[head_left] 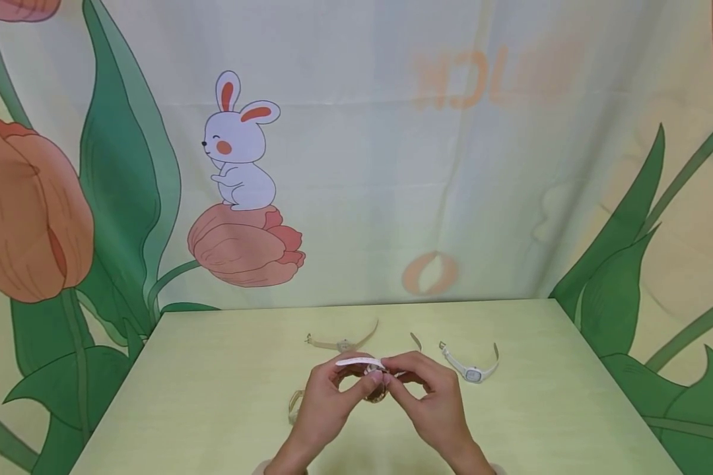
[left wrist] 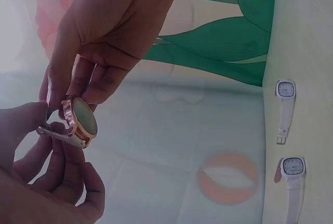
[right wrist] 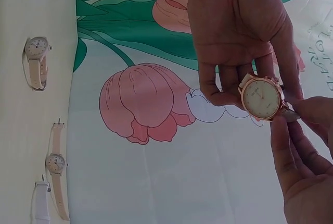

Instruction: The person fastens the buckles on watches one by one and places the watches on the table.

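Observation:
Both hands hold up one wristwatch (head_left: 377, 394) with a rose-gold case and a white strap (head_left: 359, 361). My left hand (head_left: 327, 404) grips it from the left, and my right hand (head_left: 430, 399) pinches at it from the right, the fingertips of both close together. The right wrist view shows the pale round dial (right wrist: 261, 98) facing the camera, with the right hand's thumb and finger on the strap beside the case. Seen edge-on in the left wrist view, the watch case (left wrist: 78, 120) sits between the two hands; fingers cover part of the strap.
Several other watches lie on the pale green table (head_left: 214, 369): a beige one (head_left: 343, 345) behind the hands, a white one (head_left: 473, 375) to the right, and another (head_left: 295, 408) partly behind the left hand. A strap end (head_left: 416, 341) shows beyond the right hand. A printed curtain (head_left: 356, 198) hangs behind.

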`<control>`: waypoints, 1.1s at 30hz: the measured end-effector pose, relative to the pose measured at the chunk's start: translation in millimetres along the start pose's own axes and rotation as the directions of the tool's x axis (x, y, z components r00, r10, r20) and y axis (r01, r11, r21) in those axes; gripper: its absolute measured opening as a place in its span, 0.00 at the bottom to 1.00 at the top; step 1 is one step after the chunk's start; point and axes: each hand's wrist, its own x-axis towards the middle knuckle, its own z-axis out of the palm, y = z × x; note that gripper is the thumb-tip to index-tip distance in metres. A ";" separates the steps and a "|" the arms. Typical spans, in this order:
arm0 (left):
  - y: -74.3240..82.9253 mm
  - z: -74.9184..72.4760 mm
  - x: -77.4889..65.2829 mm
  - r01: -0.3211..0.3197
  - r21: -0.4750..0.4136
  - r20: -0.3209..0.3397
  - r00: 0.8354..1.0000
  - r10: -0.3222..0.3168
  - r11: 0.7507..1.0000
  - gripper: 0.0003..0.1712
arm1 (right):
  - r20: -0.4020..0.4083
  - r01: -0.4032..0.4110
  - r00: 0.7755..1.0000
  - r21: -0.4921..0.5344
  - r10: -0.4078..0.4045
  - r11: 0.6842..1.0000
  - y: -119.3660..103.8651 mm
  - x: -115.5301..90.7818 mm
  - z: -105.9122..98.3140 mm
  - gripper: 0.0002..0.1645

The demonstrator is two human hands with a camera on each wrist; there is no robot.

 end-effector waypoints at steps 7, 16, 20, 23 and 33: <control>1.6 -0.8 -0.3 0.039 0.080 -0.019 0.999 -0.037 0.996 0.08 | -0.031 -0.025 0.999 0.054 0.027 0.998 1.0 -0.5 -2.4 0.16; -2.5 -3.6 -2.1 0.066 0.137 -0.009 0.998 -0.065 0.988 0.06 | -0.043 -0.033 0.998 0.069 0.036 0.997 1.8 -0.7 -2.7 0.16; -3.9 -3.8 -2.4 0.040 0.140 0.014 0.999 -0.043 0.989 0.07 | -0.040 -0.048 0.998 0.075 0.051 0.996 1.3 -0.5 -3.2 0.16; -2.9 -3.9 -2.5 0.051 0.131 0.033 0.998 -0.056 0.990 0.07 | -0.041 -0.049 0.998 0.072 0.052 0.996 1.6 -0.4 -3.4 0.15; -4.4 -4.8 -1.9 0.075 0.185 0.106 0.990 -0.096 0.980 0.02 | -0.060 -0.060 0.996 0.085 0.066 0.995 0.8 -0.4 -5.5 0.14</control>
